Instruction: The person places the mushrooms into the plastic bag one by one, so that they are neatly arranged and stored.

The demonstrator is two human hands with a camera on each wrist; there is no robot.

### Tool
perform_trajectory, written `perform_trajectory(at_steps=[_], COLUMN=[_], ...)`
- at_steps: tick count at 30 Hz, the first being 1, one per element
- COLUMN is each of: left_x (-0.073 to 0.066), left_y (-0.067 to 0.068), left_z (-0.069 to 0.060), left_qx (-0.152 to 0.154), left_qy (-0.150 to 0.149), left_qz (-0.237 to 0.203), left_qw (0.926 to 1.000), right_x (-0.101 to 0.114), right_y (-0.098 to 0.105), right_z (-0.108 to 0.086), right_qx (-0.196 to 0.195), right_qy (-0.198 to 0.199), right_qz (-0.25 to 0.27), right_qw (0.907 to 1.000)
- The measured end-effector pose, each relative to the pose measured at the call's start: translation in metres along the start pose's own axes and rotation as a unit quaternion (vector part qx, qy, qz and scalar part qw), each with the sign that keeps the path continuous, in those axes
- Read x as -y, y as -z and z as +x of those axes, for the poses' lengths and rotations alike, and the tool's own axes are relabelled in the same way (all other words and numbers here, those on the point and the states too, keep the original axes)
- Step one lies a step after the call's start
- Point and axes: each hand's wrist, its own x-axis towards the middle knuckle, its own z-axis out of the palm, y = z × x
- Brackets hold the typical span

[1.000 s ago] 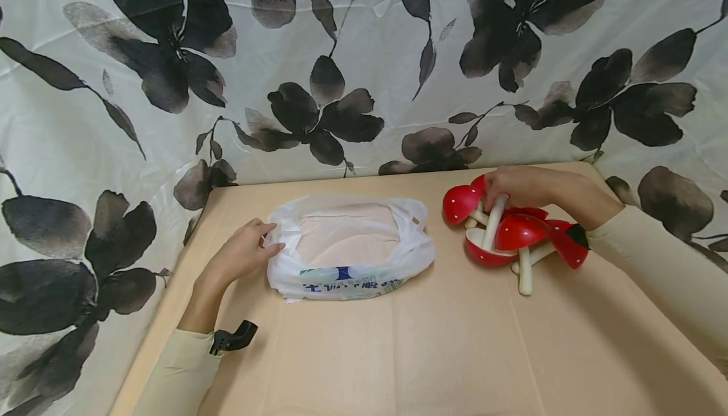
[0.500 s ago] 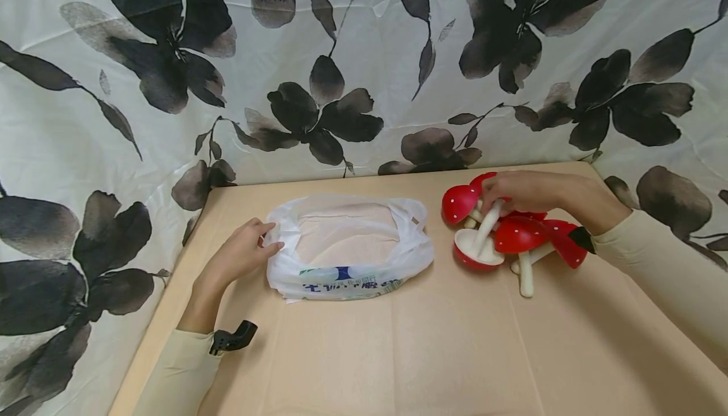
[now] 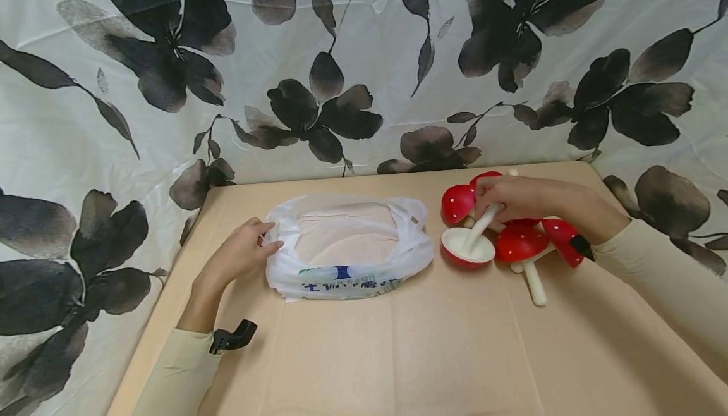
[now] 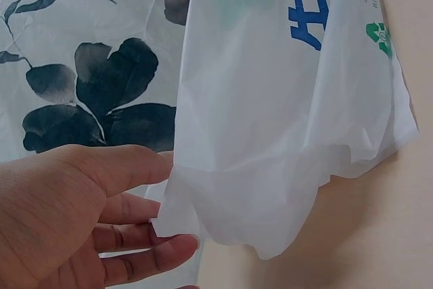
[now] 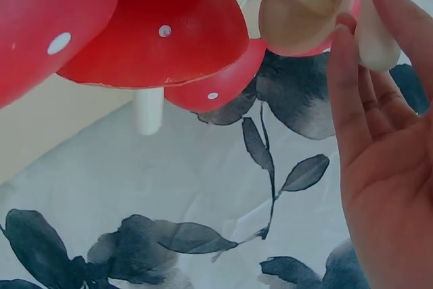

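A white plastic bag (image 3: pixel 409 251) with blue and green print stands on the table, its mouth facing up. At its left side my left hand (image 3: pixel 241 248) pinches the rim; in the left wrist view the bag (image 4: pixel 250 133) covers the tips of the thumb and a finger. My right hand (image 3: pixel 506 198) grips the white stem of a toy mushroom (image 3: pixel 467 248), whose red cap is upside down with its white underside up. In the right wrist view the stem (image 5: pixel 379 42) lies between thumb and fingers. Several other red toy mushrooms (image 3: pixel 520 242) with white dots lie under and around this hand.
The light wooden-coloured table (image 3: pixel 392 359) runs up to a white cloth (image 3: pixel 398 30) with dark flowers behind and on the left. A black wrist camera (image 3: pixel 234 338) sits on the left sleeve.
My right hand has drawn the held mushroom left, out of the pile toward the bag. Another mushroom's stem has swung slightly right. The left hand and the bag stay where they were.
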Motion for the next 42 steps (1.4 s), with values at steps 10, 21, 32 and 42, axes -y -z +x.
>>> perform_trajectory(at_steps=[10,21,32,42], left_x=[0.000,0.000,-0.001,-0.002], left_y=[-0.001,-0.002,-0.001,-0.001], left_z=[-0.001,-0.002,0.000,0.001], left_qx=[-0.002,0.003,0.003,0.009], left_qy=[-0.003,0.003,0.001,0.003], left_qz=[0.001,-0.002,-0.001,-0.001], left_qw=[1.0000,1.0000,1.0000,1.0000], right_x=[0.002,0.003,-0.001,-0.002], right_y=[-0.009,-0.010,-0.009,-0.013], right_z=[0.002,-0.006,-0.019,-0.026], right_qx=[-0.062,-0.055,-0.066,-0.089], right_qy=[0.063,0.042,0.010,-0.014], right_qz=[-0.177,-0.195,-0.072,0.017], right_qw=[0.9802,0.9783,0.9952,0.9958])
